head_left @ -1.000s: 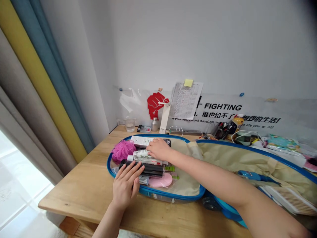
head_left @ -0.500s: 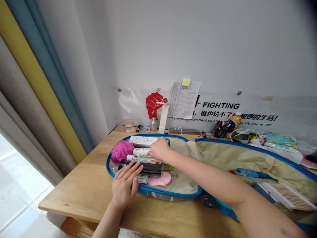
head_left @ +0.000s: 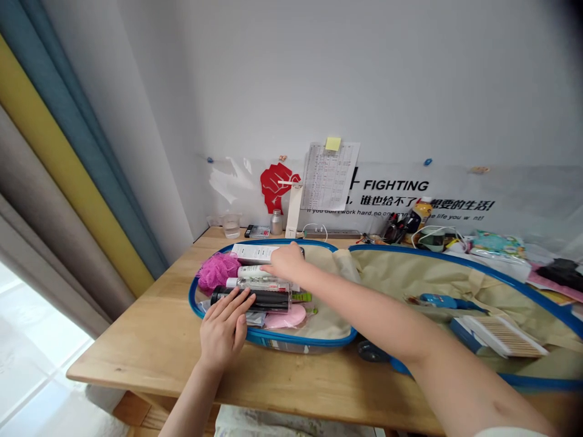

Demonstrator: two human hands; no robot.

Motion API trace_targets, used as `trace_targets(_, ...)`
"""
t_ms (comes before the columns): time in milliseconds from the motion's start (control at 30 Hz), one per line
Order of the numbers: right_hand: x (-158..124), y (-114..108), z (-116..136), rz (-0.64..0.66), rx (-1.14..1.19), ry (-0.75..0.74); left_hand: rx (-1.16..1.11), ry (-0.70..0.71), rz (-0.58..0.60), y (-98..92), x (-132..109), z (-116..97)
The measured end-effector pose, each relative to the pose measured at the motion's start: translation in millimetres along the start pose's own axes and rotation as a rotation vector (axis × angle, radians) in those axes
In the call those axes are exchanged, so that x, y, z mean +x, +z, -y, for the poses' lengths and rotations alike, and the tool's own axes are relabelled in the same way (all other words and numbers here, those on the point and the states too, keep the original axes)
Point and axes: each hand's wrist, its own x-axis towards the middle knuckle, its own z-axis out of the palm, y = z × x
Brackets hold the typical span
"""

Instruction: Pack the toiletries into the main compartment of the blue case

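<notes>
My left hand (head_left: 224,331) lies with its fingers stretched over a black cylinder (head_left: 268,299) in the left half of an open suitcase with a blue rim (head_left: 310,341). Behind it, my right hand (head_left: 286,262) is closed at the right end of a white tube (head_left: 251,271), its thumb along the tube; the other fingers curl down out of sight beside a white box (head_left: 252,252). Between the hands lies a clear bottle with a white cap (head_left: 262,283). A purple bath puff (head_left: 219,271) fills the left end. A pink oval item (head_left: 286,317) sits near the front rim.
The suitcase's right half holds a blue item (head_left: 439,300) and a box of cotton swabs (head_left: 505,335). Along the wall stand a clear cup (head_left: 231,227), a silver-capped bottle (head_left: 276,223), a white upright stand (head_left: 294,211) and a power strip (head_left: 334,233). Curtains (head_left: 86,158) hang at left.
The camera view has shifted slightly, so everything sits a little further left and higher. Both hands keep nearly the same places on the items.
</notes>
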Motion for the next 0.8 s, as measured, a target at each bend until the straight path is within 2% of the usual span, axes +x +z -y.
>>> trace_targets(100,-19,-14,-34,-0.007,0.049,0.126,0.012,-0.007,0.008,0.0,-1,0)
trace_targets(233,-65,-15,-113,0.030,0.069,0.352,-0.001,-0.048,-0.001,1.4,-3,1)
trace_targets(400,-148,19,-227,0.275,0.082,0.658,-0.024,-0.064,0.002,2.5,-6,3)
trace_targets(500,-196,47,-273,0.401,0.123,0.753,-0.027,-0.051,-0.014,2.8,-7,4)
trace_targets(633,-236,84,-297,0.437,0.196,0.782,-0.024,-0.047,-0.015,2.7,-7,6)
trace_targets(800,-239,119,-298,0.380,0.297,0.684,-0.014,-0.049,-0.017,2.0,-8,5)
